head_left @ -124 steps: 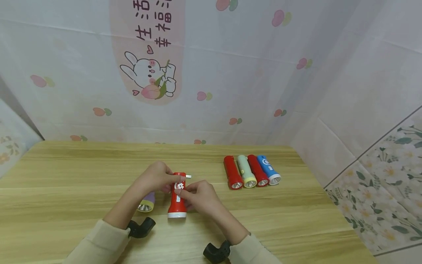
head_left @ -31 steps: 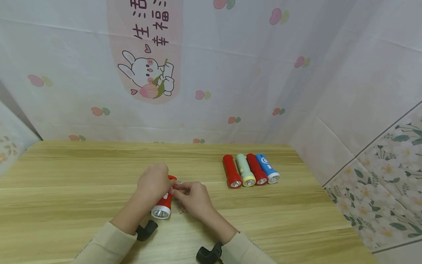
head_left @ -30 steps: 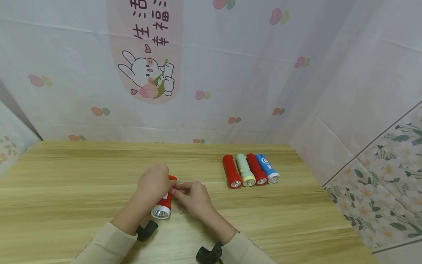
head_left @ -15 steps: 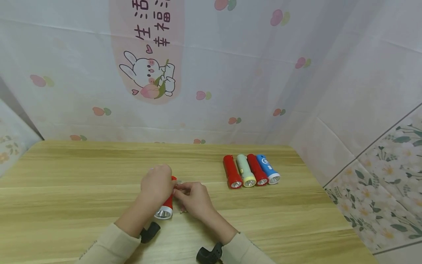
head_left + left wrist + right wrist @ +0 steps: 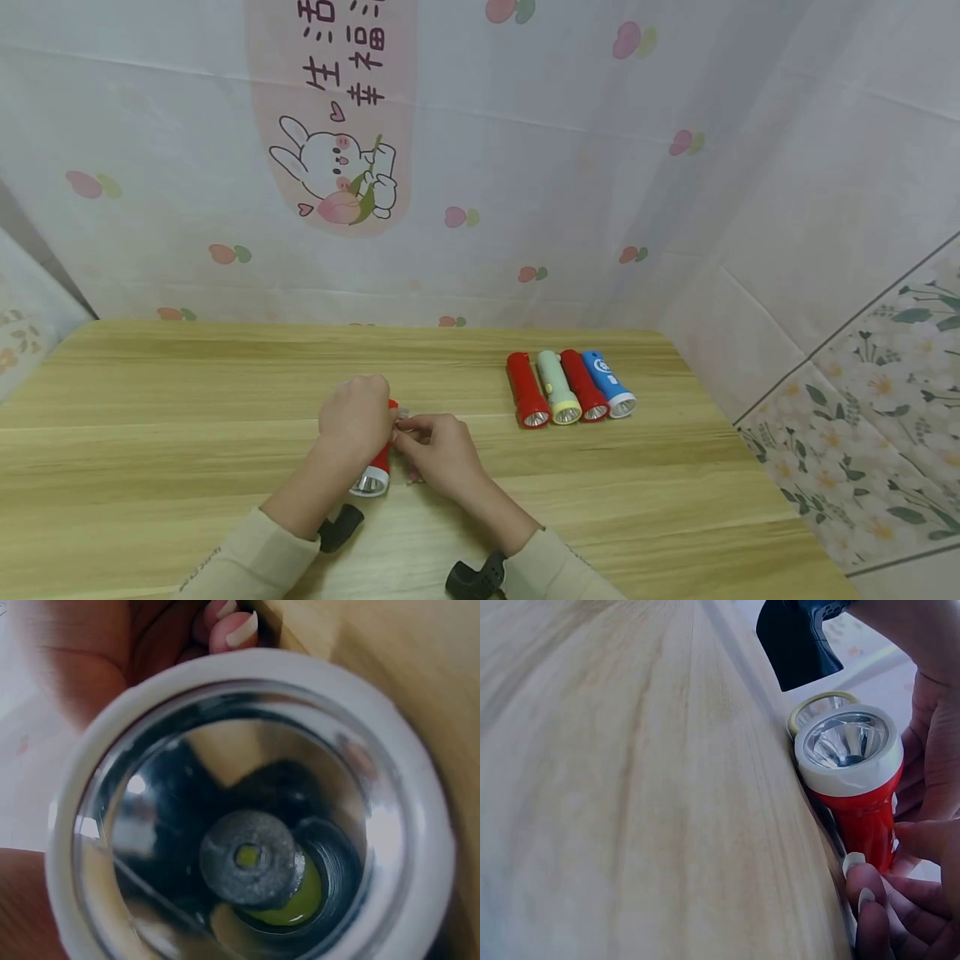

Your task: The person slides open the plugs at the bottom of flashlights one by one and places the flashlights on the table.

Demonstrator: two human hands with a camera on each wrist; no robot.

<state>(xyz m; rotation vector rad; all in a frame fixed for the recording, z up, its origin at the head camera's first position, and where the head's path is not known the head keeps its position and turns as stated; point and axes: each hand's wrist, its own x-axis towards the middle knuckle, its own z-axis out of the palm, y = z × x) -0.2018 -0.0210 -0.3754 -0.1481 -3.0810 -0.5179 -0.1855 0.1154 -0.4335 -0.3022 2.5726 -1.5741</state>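
Note:
A red flashlight (image 5: 372,477) with a white rim lies on the wooden table (image 5: 187,392), lens toward me. My left hand (image 5: 356,421) grips its body from above and hides most of it. My right hand (image 5: 435,450) pinches its tail end with curled fingertips. In the left wrist view the flashlight's lens (image 5: 247,855) fills the frame, with a fingertip (image 5: 232,626) above the rim. The right wrist view shows the red flashlight (image 5: 855,780) side-on against the table, my right fingers (image 5: 870,900) curled at its lower body, and a second flashlight with a yellow rim (image 5: 814,709) right behind it.
Four flashlights lie side by side at the back right: red (image 5: 527,390), pale green (image 5: 558,387), red (image 5: 585,385) and blue (image 5: 611,383). Patterned sheets close in the back and right. Black wrist-camera mounts (image 5: 337,525) sit under both forearms.
Over the last second my left hand has slid slightly right over the flashlight, so less of its red body shows. My right hand stays pinched at the tail.

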